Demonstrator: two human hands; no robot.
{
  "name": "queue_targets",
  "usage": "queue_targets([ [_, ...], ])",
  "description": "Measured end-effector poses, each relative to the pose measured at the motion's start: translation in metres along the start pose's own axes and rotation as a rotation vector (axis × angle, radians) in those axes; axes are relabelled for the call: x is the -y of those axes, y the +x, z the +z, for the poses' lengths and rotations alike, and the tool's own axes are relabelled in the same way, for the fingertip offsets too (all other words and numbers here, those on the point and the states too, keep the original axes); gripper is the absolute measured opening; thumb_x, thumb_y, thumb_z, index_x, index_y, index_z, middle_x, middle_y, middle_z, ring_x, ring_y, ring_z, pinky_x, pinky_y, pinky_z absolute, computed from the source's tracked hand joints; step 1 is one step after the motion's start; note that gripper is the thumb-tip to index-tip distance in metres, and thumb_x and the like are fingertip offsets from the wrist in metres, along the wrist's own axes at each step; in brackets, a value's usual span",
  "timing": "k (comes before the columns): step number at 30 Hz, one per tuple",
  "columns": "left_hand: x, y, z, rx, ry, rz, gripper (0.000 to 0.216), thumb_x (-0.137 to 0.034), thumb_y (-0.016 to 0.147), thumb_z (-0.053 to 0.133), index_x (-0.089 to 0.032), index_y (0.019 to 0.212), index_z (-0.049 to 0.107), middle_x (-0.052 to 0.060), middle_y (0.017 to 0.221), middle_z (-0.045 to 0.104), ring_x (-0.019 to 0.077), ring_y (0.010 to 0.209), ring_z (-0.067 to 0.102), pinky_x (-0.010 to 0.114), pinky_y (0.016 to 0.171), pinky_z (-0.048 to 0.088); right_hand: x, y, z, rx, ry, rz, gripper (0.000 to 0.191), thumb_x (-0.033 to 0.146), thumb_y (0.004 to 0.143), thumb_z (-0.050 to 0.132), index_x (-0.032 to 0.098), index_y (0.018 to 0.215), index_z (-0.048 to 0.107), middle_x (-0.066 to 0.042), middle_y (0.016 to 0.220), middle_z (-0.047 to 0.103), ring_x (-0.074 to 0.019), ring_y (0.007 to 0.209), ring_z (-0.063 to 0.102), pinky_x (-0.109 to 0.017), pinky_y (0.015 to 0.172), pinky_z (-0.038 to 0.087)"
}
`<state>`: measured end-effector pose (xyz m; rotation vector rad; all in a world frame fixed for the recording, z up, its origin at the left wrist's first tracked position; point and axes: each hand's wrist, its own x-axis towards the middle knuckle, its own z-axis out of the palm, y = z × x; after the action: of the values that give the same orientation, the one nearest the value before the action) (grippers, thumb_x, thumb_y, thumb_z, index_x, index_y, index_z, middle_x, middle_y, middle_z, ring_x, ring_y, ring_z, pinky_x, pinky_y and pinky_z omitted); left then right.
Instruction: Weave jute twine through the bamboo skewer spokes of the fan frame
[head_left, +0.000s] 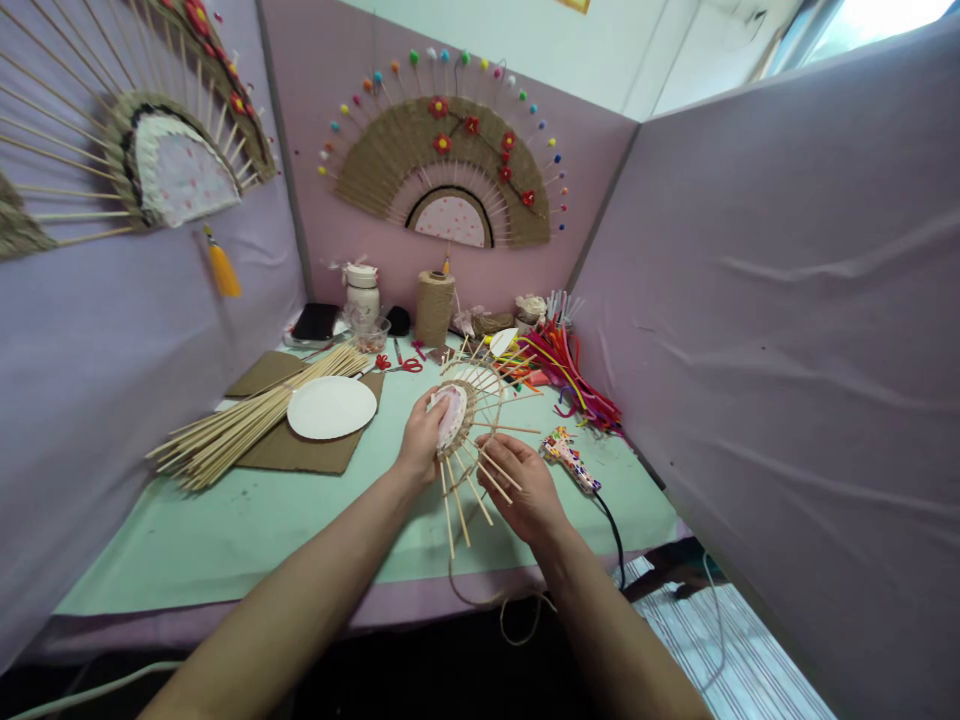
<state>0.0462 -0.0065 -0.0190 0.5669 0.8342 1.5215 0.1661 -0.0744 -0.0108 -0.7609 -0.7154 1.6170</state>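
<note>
My left hand (pixel 421 435) pinches the spotted centre (pixel 452 420) of the fan frame (pixel 469 408), mid-picture; my right hand (pixel 527 488) is at its sticks, exact pinch unclear. Apparently I'm weaving twine (pixel 459 596); next calls for even tension.

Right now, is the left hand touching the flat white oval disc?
Apart: the head view shows green tabletop between the left hand and white disc.

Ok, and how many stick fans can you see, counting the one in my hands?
3: one fan on the left panel, cut off by the frame; another fan on the back panel; a smaller fan in your left hand, with your right hand among its sticks.
</note>
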Motion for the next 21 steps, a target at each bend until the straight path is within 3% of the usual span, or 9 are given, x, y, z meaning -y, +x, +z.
queue_targets([
  [5, -0.003, 0.003, -0.003, 0.026, -0.020, -0.035, 0.027, -0.026, 0.075, 0.070, -0.016, 0.097, 0.057, -0.003, 0.065, 0.061, 0.0084, 0.049, 0.055, 0.019, 0.048, 0.045, -0.010, 0.004, -0.006, 0.058, -0.030, -0.113, 0.033, 0.042, 0.068, 0.081, 0.020, 0.092, 0.074, -0.003, 0.083, 0.067, -0.0113, 0.071, 0.057, -0.025, 0.067, 0.047],
  [10, -0.005, 0.005, -0.006, 0.014, -0.039, -0.032, 0.027, -0.030, 0.074, 0.072, -0.016, 0.091, 0.057, -0.004, 0.060, 0.058, 0.0075, 0.044, 0.053, 0.019, 0.045, 0.044, -0.019, 0.008, -0.016, 0.021, -0.232, -0.250, 0.021, 0.034, 0.073, 0.077, 0.023, 0.091, 0.073, 0.000, 0.082, 0.068, -0.0109, 0.073, 0.058, -0.025, 0.076, 0.047],
  [15, -0.007, 0.006, -0.003, -0.062, -0.070, 0.050, 0.027, -0.024, 0.075, 0.069, -0.017, 0.098, 0.057, -0.002, 0.073, 0.062, 0.0094, 0.058, 0.060, 0.021, 0.056, 0.049, -0.020, 0.007, -0.018, 0.059, -0.375, -0.270, 0.027, 0.032, 0.072, 0.077, 0.025, 0.098, 0.073, -0.003, 0.102, 0.072, -0.0173, 0.097, 0.063, -0.031, 0.090, 0.047],
  [18, -0.010, 0.005, -0.003, -0.118, -0.073, 0.088, 0.033, -0.017, 0.075, 0.064, -0.018, 0.107, 0.056, 0.000, 0.082, 0.064, 0.0110, 0.067, 0.063, 0.022, 0.064, 0.051, -0.019, 0.007, -0.016, 0.069, -0.399, -0.238, 0.029, 0.033, 0.071, 0.078, 0.023, 0.098, 0.073, -0.004, 0.094, 0.072, -0.0179, 0.090, 0.065, -0.033, 0.088, 0.049],
  [21, -0.013, 0.005, -0.002, -0.078, -0.102, 0.114, 0.040, -0.014, 0.074, 0.063, -0.020, 0.112, 0.054, 0.000, 0.088, 0.066, 0.0109, 0.072, 0.063, 0.022, 0.068, 0.051, -0.018, 0.007, -0.018, -0.002, -0.418, -0.230, 0.024, 0.031, 0.070, 0.079, 0.021, 0.091, 0.073, -0.003, 0.087, 0.072, -0.0161, 0.084, 0.064, -0.031, 0.084, 0.049],
])
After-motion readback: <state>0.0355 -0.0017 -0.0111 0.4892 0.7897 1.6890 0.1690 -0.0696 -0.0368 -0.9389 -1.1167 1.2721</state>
